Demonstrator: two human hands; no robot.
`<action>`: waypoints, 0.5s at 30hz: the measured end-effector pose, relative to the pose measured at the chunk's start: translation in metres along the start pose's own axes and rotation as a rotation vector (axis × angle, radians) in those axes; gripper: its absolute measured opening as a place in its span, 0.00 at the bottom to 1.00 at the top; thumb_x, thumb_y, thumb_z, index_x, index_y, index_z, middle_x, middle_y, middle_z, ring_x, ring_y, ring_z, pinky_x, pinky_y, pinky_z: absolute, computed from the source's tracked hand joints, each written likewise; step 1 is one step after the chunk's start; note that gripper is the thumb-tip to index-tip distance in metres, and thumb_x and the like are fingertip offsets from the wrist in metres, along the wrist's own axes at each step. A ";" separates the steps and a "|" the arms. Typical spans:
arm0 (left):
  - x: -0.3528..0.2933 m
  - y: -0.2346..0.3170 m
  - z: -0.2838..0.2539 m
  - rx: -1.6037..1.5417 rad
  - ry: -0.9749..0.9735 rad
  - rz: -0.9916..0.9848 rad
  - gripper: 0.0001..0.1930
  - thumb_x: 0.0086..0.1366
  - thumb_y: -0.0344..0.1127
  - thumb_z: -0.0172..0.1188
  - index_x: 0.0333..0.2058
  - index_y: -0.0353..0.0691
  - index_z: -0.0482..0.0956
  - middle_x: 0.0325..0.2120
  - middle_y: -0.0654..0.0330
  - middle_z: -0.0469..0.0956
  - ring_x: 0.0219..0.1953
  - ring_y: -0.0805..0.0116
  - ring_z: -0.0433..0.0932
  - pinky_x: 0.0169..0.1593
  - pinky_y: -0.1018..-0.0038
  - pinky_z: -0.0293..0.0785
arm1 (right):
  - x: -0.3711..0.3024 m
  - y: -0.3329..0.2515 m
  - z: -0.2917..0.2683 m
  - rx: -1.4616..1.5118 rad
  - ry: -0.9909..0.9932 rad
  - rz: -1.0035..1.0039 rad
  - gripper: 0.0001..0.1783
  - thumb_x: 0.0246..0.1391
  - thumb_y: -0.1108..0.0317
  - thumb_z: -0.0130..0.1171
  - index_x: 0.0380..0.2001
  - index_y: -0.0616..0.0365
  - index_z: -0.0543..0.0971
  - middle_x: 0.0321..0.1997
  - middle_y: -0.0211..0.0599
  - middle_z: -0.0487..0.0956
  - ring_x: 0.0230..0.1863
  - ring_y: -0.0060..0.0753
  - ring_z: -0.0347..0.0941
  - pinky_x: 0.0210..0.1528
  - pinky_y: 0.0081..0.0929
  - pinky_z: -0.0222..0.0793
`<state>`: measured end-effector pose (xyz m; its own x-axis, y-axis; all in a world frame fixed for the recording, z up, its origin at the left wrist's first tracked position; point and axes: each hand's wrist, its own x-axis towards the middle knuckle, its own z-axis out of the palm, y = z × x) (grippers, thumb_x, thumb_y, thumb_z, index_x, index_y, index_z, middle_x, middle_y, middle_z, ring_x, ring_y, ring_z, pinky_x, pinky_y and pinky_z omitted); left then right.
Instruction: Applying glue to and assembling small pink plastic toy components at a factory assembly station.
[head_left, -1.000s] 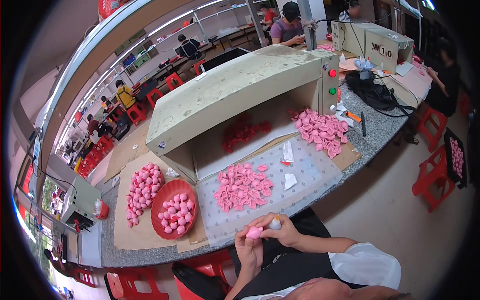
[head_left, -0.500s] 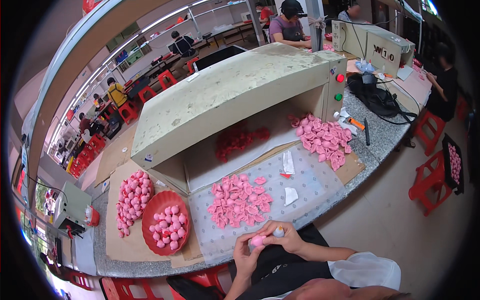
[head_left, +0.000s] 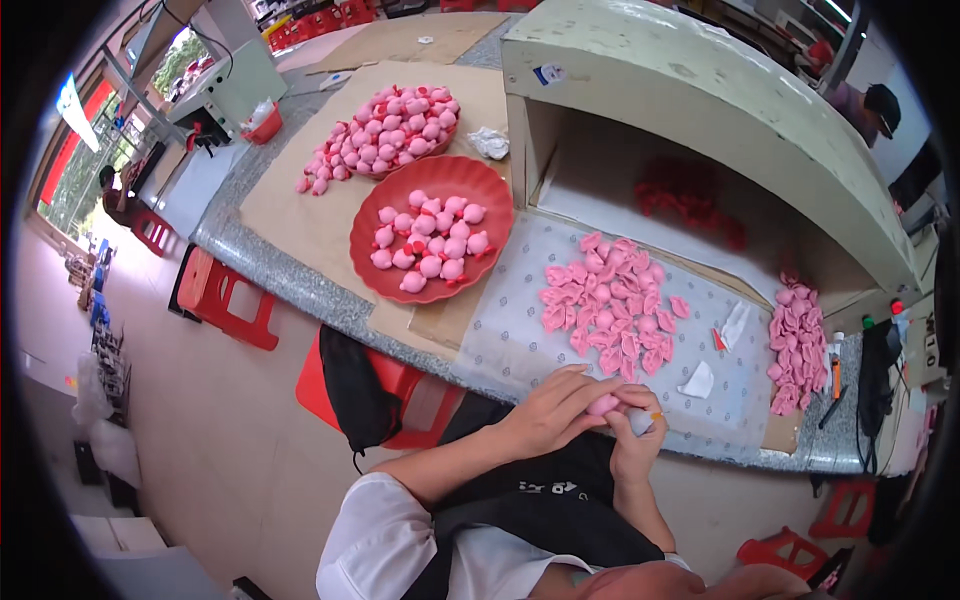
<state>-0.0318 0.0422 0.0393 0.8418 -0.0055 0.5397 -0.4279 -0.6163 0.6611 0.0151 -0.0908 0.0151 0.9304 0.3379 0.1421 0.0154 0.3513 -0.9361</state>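
My left hand [head_left: 552, 412] is closed, its fingers and thumb pinching a small rounded pink piece [head_left: 602, 404] in front of my chest. My right hand [head_left: 632, 448] meets it there, fingertips on the same piece. Tucked in the right palm is a small whitish squeeze bottle [head_left: 642, 421] with a yellow-orange tip. Just beyond my hands, a heap of pink folded pieces [head_left: 610, 305] lies on patterned white paper [head_left: 510, 335]. To the left, a red scalloped bowl [head_left: 365, 245] holds several pink balls with red bits.
Behind the bowl is a bigger pile of pink balls [head_left: 395, 130]. A pale metal tunnel-shaped machine [head_left: 700, 95] stands over the table, red pieces [head_left: 690, 200] inside. More pink pieces [head_left: 797, 345], a black pen [head_left: 832, 410] and white scraps [head_left: 697, 380] lie rightward. Red stools [head_left: 225, 300] stand below.
The view has swung left, so the bowl and table now sit nearer the middle. Both hands still hold the pink piece together, and the bottle remains in my right hand.
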 end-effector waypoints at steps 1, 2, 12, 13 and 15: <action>-0.002 -0.010 -0.010 0.101 0.056 -0.049 0.21 0.44 0.28 0.59 0.40 0.35 0.66 0.33 0.54 0.70 0.36 0.57 0.69 0.42 0.67 0.64 | 0.003 0.000 0.003 -0.055 0.021 0.049 0.15 0.31 0.81 0.57 0.29 0.63 0.71 0.30 0.35 0.69 0.23 0.16 0.60 0.29 0.13 0.56; -0.001 -0.022 -0.024 0.190 0.105 -0.080 0.22 0.44 0.28 0.59 0.41 0.35 0.66 0.32 0.53 0.69 0.36 0.57 0.68 0.41 0.68 0.64 | 0.006 0.001 -0.002 -0.076 0.036 0.063 0.18 0.31 0.82 0.56 0.32 0.62 0.70 0.31 0.34 0.68 0.21 0.14 0.57 0.29 0.11 0.55; 0.040 -0.069 -0.124 0.745 0.224 -0.232 0.27 0.43 0.28 0.58 0.46 0.38 0.62 0.39 0.53 0.66 0.45 0.55 0.61 0.50 0.66 0.54 | 0.029 -0.021 -0.078 -0.283 0.254 0.022 0.08 0.34 0.80 0.53 0.25 0.62 0.70 0.24 0.32 0.70 0.19 0.16 0.60 0.21 0.12 0.57; 0.055 -0.065 -0.113 0.623 0.189 -0.177 0.27 0.43 0.28 0.57 0.45 0.38 0.63 0.39 0.53 0.66 0.46 0.55 0.61 0.50 0.67 0.53 | 0.032 -0.024 -0.082 -0.295 0.269 0.001 0.08 0.35 0.79 0.53 0.25 0.62 0.70 0.24 0.32 0.70 0.20 0.16 0.61 0.21 0.12 0.57; 0.089 -0.063 -0.085 0.494 -0.051 -0.095 0.22 0.46 0.30 0.55 0.43 0.38 0.65 0.40 0.52 0.66 0.45 0.55 0.62 0.49 0.67 0.55 | 0.031 -0.034 -0.086 -0.278 0.315 0.023 0.07 0.35 0.78 0.53 0.24 0.62 0.70 0.24 0.31 0.70 0.20 0.15 0.61 0.21 0.12 0.57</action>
<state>0.0425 0.1475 0.0897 0.8898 0.0380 0.4547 -0.1519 -0.9150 0.3737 0.0751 -0.1670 0.0236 0.9975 0.0445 0.0550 0.0511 0.0834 -0.9952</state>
